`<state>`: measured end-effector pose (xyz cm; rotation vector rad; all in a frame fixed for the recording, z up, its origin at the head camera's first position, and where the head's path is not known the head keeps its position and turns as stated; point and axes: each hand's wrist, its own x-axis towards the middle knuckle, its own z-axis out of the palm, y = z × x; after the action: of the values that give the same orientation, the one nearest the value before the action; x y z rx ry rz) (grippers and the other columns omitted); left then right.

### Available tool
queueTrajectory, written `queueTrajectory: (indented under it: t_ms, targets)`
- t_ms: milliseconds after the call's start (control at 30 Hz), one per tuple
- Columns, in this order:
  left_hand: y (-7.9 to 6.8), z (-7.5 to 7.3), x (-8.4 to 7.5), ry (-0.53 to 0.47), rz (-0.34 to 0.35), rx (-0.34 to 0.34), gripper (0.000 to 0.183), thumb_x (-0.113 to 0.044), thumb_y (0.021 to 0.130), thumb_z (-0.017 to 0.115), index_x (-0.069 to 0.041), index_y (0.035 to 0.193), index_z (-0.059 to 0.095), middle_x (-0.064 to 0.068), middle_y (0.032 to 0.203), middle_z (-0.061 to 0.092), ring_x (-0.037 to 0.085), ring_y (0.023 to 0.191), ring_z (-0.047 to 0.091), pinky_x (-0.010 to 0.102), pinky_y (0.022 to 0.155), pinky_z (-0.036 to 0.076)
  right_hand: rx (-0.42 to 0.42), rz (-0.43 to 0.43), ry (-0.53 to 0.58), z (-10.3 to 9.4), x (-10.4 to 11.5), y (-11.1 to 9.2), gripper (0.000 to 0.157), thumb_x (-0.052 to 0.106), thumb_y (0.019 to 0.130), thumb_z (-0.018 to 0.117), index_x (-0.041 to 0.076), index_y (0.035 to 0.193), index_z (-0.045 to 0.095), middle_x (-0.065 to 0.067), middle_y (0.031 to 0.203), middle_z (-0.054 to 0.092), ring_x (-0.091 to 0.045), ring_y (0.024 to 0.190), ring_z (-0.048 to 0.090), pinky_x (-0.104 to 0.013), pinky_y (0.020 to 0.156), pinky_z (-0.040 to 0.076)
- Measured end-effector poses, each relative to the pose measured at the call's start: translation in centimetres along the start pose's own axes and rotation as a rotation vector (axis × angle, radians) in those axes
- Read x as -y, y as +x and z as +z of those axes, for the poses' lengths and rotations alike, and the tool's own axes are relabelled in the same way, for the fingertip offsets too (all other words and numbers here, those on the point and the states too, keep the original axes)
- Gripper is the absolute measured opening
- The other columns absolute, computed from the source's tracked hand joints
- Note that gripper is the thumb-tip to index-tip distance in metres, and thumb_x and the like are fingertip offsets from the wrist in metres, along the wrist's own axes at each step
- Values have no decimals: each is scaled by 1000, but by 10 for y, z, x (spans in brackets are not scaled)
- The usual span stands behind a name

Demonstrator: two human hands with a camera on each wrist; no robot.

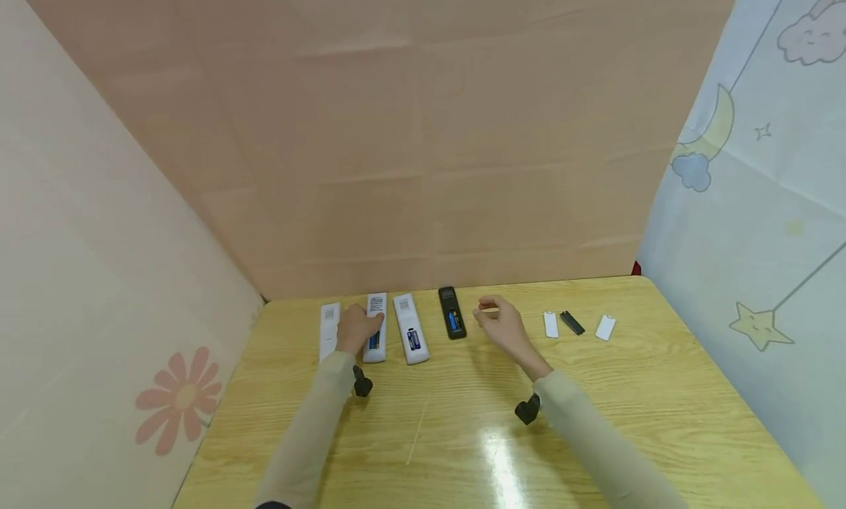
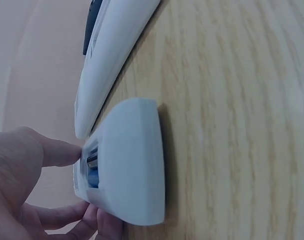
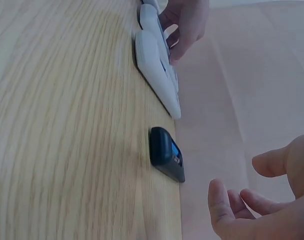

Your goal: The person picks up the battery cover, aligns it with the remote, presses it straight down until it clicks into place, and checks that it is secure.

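My left hand point(image 1: 353, 328) grips a white remote control point(image 2: 131, 165) lying face down, thumb on one side and fingers on the other. Its battery bay is uncovered, with batteries point(image 2: 93, 170) showing inside. To its left lies another white remote control point(image 1: 327, 325), partly hidden by the hand. A third white remote point(image 1: 405, 314) rests to the right, its bay uncovered and holding batteries. Beyond it is a black remote point(image 1: 449, 303), also with batteries exposed. My right hand point(image 1: 505, 325) hovers just right of the black remote, fingers loosely bent and holding nothing.
On the right of the wooden table point(image 1: 463, 421) lie three small battery covers: a white one point(image 1: 551, 325), a black one point(image 1: 572, 322) and another white one point(image 1: 604, 327). A beige cloth wall point(image 1: 423, 164) rises behind the table, with patterned cloths at both sides.
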<state>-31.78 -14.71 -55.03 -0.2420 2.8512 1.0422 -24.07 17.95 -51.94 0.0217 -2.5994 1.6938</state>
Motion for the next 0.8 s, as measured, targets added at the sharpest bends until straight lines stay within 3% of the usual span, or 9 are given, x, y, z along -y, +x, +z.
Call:
queueTrajectory:
  t_ms: [267,500,700,800]
  targets:
    - [-2,-1,-3,-41,44,-20,44,-29,100,73,-13,69,45,0,60,40,16,52,37,32,49,33,-22,-14,-60,-17,-12,1,45,21,110,62,-2,148,54,-25,144,59,-43,126,65,-49,94,63]
    - [-1,1,0,-71,27,-26,34,-31,98,76,-7,82,57,5,72,55,18,61,48,32,52,39,-51,-69,-161,-35,-22,2,47,18,109,62,-8,147,53,-31,145,57,-47,125,64,-54,95,62]
    - [1,0,4,-105,14,-18,34,-33,95,79,-2,89,69,7,76,64,18,64,52,31,53,42,-120,-71,-173,-54,-28,4,44,17,109,61,-8,144,55,-32,143,57,-49,125,64,-58,97,60]
    - [4,0,6,-112,10,-7,36,-35,97,77,1,99,73,12,84,69,21,70,59,35,60,50,-146,-53,-173,-62,-32,5,44,17,110,61,-8,145,54,-32,144,57,-50,126,63,-59,98,59]
